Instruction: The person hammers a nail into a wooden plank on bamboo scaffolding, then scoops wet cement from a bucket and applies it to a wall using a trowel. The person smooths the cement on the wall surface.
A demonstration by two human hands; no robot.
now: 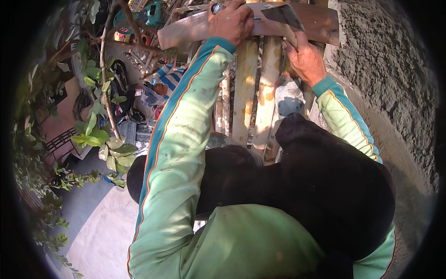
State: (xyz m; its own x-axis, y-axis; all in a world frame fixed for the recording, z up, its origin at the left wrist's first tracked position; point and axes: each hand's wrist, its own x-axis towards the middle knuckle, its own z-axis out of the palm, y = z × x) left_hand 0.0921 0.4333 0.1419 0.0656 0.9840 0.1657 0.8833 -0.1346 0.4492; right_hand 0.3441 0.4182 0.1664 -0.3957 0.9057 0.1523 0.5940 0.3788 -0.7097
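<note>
Across the far end of the bamboo poles lies a long, reddish-brown wooden board [320,23], slightly curved in this view. My left hand [232,23] is closed on top of it, with a shiny silver, rounded thing [217,8] showing at its fingers. What that thing is, I cannot make out. A short dark tip pokes out on the hand's right side. My right hand [306,60] grips the pale handle of a tool with a broad flat metal blade [282,16]. The blade lies over the board, angled up and left; whether it touches the wood is unclear.
Thick bamboo poles [267,88] run beneath the board toward my dark-clad knees. A rough cement wall [385,69] rises along the right. Leafy branches [95,135] hang at the left. Beyond them are a teal power tool [151,14] and a person in blue-and-white stripes [169,79].
</note>
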